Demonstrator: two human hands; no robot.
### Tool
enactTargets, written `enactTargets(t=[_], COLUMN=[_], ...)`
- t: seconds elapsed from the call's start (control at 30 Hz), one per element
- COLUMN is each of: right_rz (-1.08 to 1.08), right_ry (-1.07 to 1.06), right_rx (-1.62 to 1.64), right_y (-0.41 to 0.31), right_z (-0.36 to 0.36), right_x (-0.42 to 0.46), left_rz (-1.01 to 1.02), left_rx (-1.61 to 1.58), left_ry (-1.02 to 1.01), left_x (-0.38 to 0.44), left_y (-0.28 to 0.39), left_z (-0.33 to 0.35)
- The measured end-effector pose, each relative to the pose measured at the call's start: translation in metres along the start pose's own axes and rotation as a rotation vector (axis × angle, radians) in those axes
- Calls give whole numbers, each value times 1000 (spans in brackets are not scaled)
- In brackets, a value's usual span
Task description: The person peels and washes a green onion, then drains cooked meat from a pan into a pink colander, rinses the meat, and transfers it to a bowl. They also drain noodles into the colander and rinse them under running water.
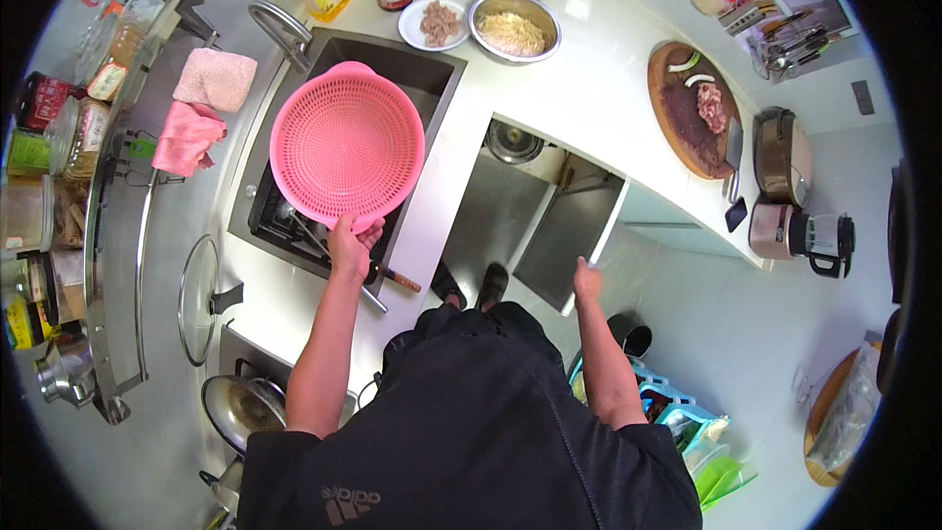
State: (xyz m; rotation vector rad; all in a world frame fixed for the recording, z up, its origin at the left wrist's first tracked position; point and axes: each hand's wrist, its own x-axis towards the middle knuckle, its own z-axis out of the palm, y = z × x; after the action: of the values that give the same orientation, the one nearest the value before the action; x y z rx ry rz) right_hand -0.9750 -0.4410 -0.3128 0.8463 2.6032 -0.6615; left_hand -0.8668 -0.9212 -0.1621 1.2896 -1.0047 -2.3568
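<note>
My left hand (353, 246) grips the near rim of a pink plastic colander (347, 143) held over the dark sink (441, 62). Below that hand, a knife with a wooden handle (401, 280) lies across the sink's edge. To the right, my right hand (586, 278) is closed on the edge of an opened cabinet door (617, 217). Inside the low cabinet a round metal pan or lid (514, 141) shows. Beyond the sink stand a white plate with pieces of meat (440, 23) and a steel bowl of pale shreds (516, 33).
A round wooden cutting board (666, 121) carries minced meat and a cleaver (734, 147). A phone (736, 214) lies near a blender (802, 235). The faucet (283, 33) rises behind the sink. A wok (243, 408) sits at lower left, and blue baskets (666, 390) stand at lower right.
</note>
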Motion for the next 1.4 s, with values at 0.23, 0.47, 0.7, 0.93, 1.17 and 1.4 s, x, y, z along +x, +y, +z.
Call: enactTargets(t=[0.23,0.47,0.7,0.93,1.17,1.4], right_rz=[83,-301,-241,-191,-214,-247], right_ry=[-628,-700,-723,-823,-949,-665], right_rx=[526,728,651,659,635,587], right_y=[-130,-271,-405,-464,-473,-472], right_z=[14,-47,-66,-28,-25,-27], right_x=[-52,-25,46,136,153,165], left_rz=[16,-49,-15,41,58,38], left_rx=[-162,-177,-221,-305,-398,-323], left_ry=[47,121,180,338,517,547], left_x=[-2,1,1,24,43,77], left_y=[-14,-19,-9,-27,-37,-45], left_z=[-17,-15,19,70,101,100])
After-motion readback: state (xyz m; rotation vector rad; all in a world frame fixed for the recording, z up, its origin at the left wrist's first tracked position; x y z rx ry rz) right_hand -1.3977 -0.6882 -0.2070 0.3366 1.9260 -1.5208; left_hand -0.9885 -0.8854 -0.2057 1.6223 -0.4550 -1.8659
